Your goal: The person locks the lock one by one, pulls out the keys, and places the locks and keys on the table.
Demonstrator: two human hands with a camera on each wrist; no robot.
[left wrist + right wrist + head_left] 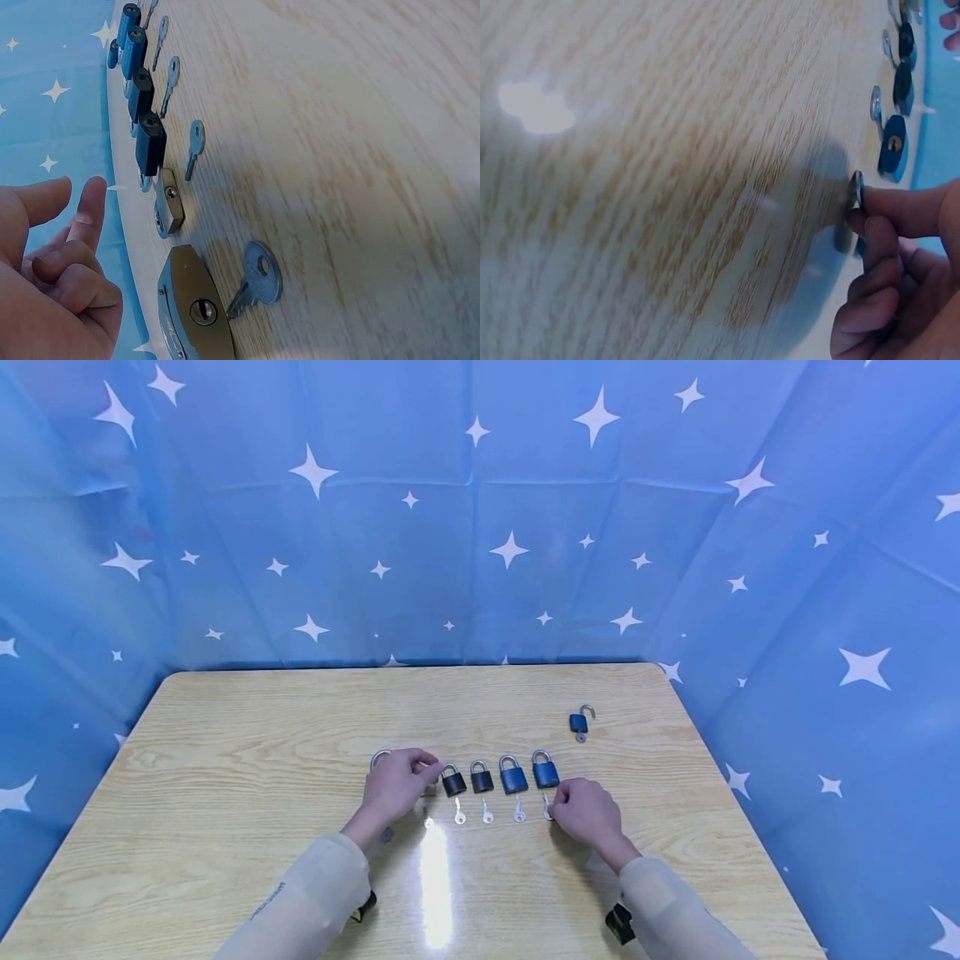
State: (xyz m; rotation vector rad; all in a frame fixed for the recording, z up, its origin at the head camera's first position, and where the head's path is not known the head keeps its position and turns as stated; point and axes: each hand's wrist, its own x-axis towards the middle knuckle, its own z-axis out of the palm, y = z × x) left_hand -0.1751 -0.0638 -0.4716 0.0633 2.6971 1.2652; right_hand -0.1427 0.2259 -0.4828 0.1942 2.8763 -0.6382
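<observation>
My right hand (588, 811) pinches a small silver key (857, 187) between thumb and fingers, just below the rightmost blue padlock (545, 772). Another blue padlock (513, 778) stands to its left in the row, followed by two black padlocks, one of them a black padlock (453, 782) close to my left fingertips. Over the left end of the row, my left hand (397, 785) hovers with nothing between thumb and forefinger. It partly covers a large brass padlock (196, 304) and a small brass padlock (171, 201). A large key (262, 276) lies beside the big brass one.
Behind the row, at the right, an unlocked blue padlock (578, 723) lies with its shackle swung out and a key at its base. Several keys, such as a silver key (460, 812), lie in front of the locks. A starry blue curtain (480, 527) borders the wooden table (247, 727).
</observation>
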